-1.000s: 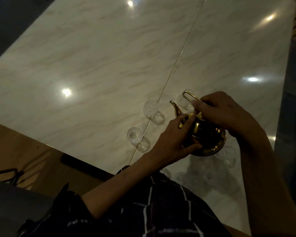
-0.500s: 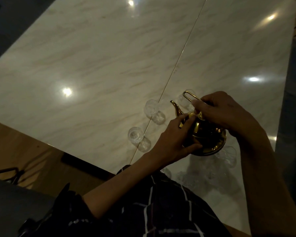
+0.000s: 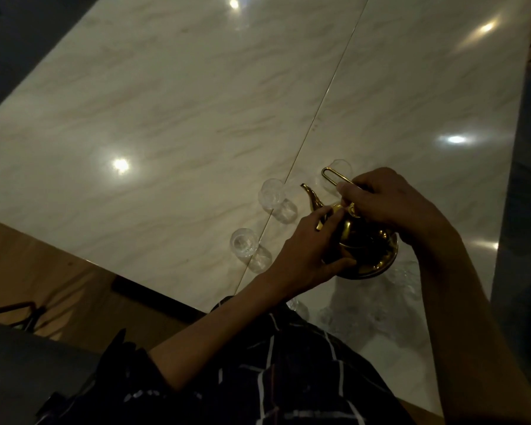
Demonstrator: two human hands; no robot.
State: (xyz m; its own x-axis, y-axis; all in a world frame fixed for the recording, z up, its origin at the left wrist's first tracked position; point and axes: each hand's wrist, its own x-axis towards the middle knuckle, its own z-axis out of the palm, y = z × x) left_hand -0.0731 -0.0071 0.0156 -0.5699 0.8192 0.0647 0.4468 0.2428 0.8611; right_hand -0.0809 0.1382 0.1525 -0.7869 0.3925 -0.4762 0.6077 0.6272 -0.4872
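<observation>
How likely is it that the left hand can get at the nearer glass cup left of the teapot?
Probably yes. The left hand grips the teapot, and the glass cup stands just beside it on bare table, nothing between; it must let go first.

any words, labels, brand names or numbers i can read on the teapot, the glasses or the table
None. No text is readable anywhere in this dim view.
The gold teapot, held by the left hand and right hand, shows only bare metal.
The two clear glasses and the marble table carry no print.
</observation>
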